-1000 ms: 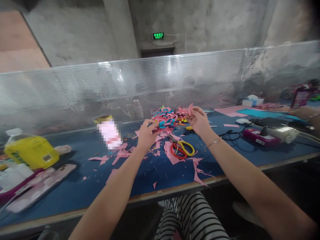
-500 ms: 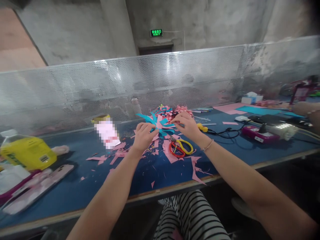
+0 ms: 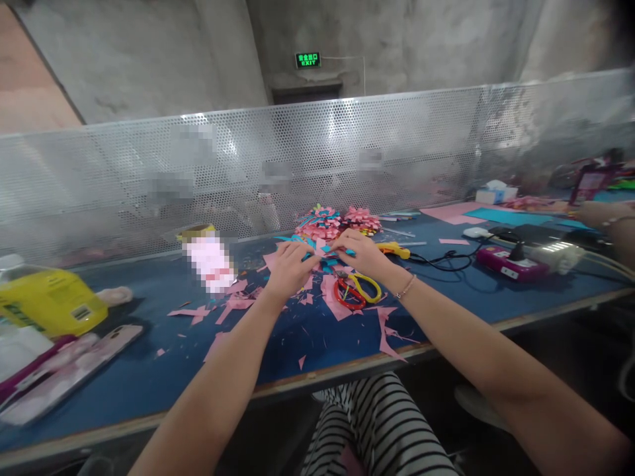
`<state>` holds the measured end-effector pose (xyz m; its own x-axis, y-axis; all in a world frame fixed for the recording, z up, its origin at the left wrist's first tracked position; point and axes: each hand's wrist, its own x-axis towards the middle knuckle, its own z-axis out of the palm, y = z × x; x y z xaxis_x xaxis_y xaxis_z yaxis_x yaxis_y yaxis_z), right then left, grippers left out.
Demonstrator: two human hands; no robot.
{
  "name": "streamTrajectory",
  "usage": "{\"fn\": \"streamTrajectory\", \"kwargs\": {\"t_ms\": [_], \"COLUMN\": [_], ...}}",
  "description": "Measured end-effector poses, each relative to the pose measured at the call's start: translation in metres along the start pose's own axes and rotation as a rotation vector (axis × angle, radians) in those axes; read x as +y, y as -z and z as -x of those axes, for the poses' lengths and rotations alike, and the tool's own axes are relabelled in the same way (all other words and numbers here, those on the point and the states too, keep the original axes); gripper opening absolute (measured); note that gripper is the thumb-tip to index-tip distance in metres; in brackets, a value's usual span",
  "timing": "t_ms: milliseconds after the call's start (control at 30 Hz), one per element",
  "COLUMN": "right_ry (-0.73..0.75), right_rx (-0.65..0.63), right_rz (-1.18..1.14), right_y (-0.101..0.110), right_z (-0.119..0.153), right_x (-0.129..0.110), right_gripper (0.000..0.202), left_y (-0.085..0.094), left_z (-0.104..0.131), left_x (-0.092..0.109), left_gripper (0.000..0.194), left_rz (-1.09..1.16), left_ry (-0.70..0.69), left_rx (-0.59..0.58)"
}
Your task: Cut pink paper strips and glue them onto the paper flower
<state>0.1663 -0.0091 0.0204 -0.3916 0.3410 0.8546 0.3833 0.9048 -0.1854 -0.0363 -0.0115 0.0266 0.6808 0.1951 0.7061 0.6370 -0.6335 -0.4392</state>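
Between my two hands is a paper flower point(image 3: 322, 248) with blue and pink strips, partly hidden by the fingers. My left hand point(image 3: 292, 270) pinches its near left side. My right hand point(image 3: 366, 256) has its fingertips pressed together on the right side of the flower. Just below the hands lie scissors point(image 3: 373, 291) with red and yellow handles, resting partly on pink paper. Behind my fingers sit frilled pink paper flowers point(image 3: 361, 218). A yellow glue gun point(image 3: 395, 250) lies beyond my right wrist.
Pink paper scraps point(image 3: 237, 305) litter the blue table point(image 3: 173, 370). Leftward are a phone point(image 3: 206, 264), another phone point(image 3: 119, 340) and a yellow bottle point(image 3: 59, 301). Rightward sit a purple power strip point(image 3: 510, 263), blue paper point(image 3: 506, 217) and another person's arm point(image 3: 620, 231). A perforated metal screen point(image 3: 421, 152) runs behind.
The flower's blue strips, spread upright before, now sit lower and flatter between my hands. My right hand has moved slightly down and left. The whole view has shifted a little.
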Motion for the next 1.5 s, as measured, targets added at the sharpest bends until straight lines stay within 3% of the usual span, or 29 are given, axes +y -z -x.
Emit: {"fn": "streamTrajectory", "kwargs": {"t_ms": [133,433,767,1133,1300,1500], "right_ry": [-0.036,-0.403,-0.381,-0.281,-0.22,-0.122], "right_rx": [-0.071,-0.186,-0.155,-0.177,-0.199,-0.221], "right_rz": [-0.041,-0.275,-0.284,-0.327,-0.317,-0.148], "right_y": [0.0,0.003,0.005,0.009,0.013,0.015], "right_z": [0.0,0.001,0.001,0.002,0.003,0.002], "right_x": [0.002,0.009,0.01,0.007,0.004,-0.003], "right_gripper": [0.019,0.023,0.03,0.029,0.031,0.038], "left_y": [0.0,-0.006,-0.016,-0.015,-0.007,0.002], "left_z": [0.0,-0.002,-0.001,-0.002,-0.002,0.0], "left_x": [0.002,0.002,-0.002,-0.001,0.0,0.005], "left_gripper": [0.016,0.016,0.01,0.006,0.007,0.014], "left_rz": [0.024,0.305,0.45,0.431,0.207,-0.138], "left_ry": [0.005,0.187,0.223,0.278,0.207,-0.045], "left_rx": [-0.032,-0.132,-0.071,-0.067,-0.038,0.116]}}
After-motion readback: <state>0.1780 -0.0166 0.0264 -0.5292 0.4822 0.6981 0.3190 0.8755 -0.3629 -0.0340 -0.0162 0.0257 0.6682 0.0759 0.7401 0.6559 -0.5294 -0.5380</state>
